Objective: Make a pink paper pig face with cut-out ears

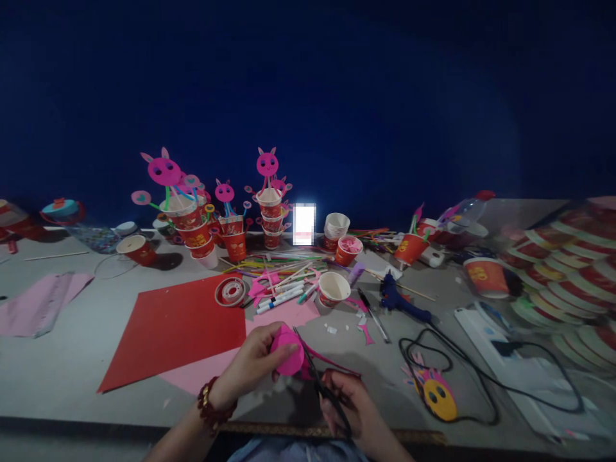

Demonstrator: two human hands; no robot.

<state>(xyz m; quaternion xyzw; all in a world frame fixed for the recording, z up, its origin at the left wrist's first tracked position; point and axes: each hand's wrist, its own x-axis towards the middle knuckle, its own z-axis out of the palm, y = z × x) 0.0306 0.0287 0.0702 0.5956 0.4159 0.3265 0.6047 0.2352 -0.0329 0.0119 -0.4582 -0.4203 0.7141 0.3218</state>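
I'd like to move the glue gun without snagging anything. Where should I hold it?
Grip the glue gun by its handle, the slim part running toward the cord. Probably come from above and the near side: the handle shows uncovered, while a stick lies just beyond it. I'd avoid the thicker left end, where the nozzle may be.

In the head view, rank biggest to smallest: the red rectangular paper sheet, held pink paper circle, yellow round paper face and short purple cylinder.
1. Red rectangular paper sheet
2. Held pink paper circle and yellow round paper face: too alike to rank
3. Short purple cylinder
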